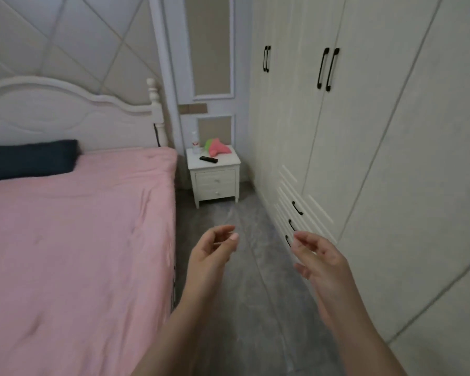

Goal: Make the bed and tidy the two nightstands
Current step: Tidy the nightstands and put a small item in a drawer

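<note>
A pink quilt (73, 245) lies spread flat over the bed on the left, with a dark blue pillow (30, 160) at the white headboard (65, 115). Beyond the bed's far corner stands a white nightstand (215, 179). On its top are a black remote (208, 159), a clear bottle (195, 144) and a pink and green soft item (217, 148). My left hand (212, 253) and my right hand (320, 256) are raised over the grey floor in the aisle, fingers loosely curled apart, holding nothing.
A tall cream wardrobe (364, 131) with black handles and low drawers lines the right side. A narrow grey floor aisle (242, 308) runs between bed and wardrobe toward the nightstand. A white panelled door (212, 77) stands behind the nightstand.
</note>
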